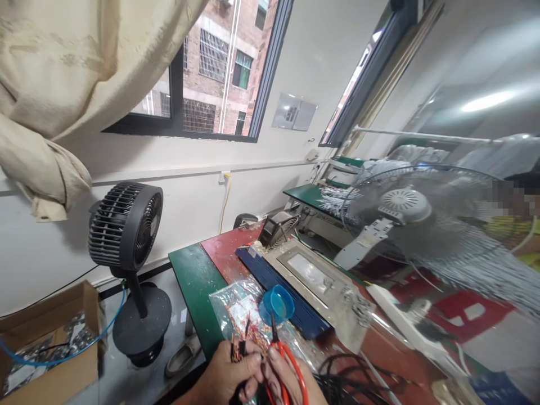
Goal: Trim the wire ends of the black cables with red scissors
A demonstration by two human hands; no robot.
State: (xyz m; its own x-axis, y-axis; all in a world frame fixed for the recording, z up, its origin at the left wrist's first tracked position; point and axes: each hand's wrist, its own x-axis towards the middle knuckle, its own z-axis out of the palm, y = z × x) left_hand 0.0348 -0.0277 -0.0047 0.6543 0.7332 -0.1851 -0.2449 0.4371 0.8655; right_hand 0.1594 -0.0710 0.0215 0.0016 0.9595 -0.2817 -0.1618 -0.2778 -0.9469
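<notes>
At the bottom middle, my left hand (236, 368) is closed around a bundle of thin wires (237, 349) with dark and copper-coloured parts. Right beside it, my right hand (291, 377) holds scissors with orange-red handles (300, 374), their dark blades pointing up. The fingertips of both hands nearly meet. Just beyond them a clear plastic bag (223, 304) lies on the table with small red and yellow pieces on it. A blue round container (277, 304) stands on the bag's right part. Black cables (350, 377) lie to the right of my right hand.
A green and red table (189, 281) carries a long blue and beige device (287, 292) and a small black fan (278, 228). A black standing fan (126, 225) and a cardboard box (80, 371) are at left. A large white fan (405, 205) and part of a person are at right.
</notes>
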